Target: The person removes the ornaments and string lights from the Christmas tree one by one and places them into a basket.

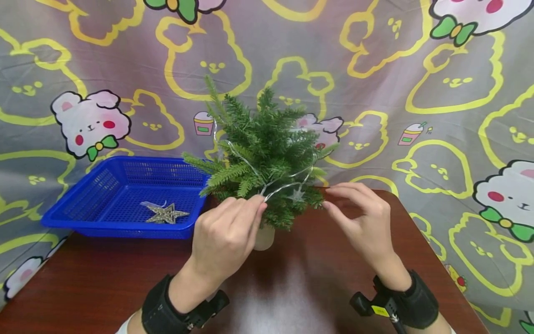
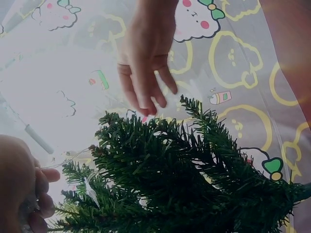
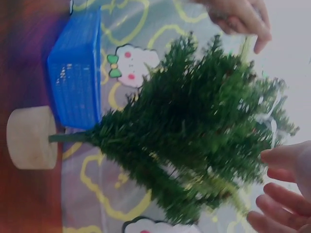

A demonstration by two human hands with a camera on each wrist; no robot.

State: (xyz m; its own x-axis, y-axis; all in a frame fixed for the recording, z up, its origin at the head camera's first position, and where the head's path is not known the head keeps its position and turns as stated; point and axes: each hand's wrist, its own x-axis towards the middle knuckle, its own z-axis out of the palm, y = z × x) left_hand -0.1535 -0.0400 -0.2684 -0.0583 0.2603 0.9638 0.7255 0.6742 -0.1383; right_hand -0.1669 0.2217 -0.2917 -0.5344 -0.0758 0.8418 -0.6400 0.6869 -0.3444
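Observation:
A small artificial Christmas tree stands on a pale round base. A clear string-light wire loops across its front branches, with a clear star-shaped light at the lower right. My left hand pinches this wire between thumb and fingers, in front of the tree. Something clear shows in its palm in the left wrist view, too dim to make out. Beside the right-hand branches is my right hand, thumb and fingers spread apart; its thumb tip is close to a branch tip, and contact cannot be told.
Left of the tree sits a blue plastic basket with a glittery star ornament inside. All stand on a dark brown table. A patterned cloth hangs right behind the table.

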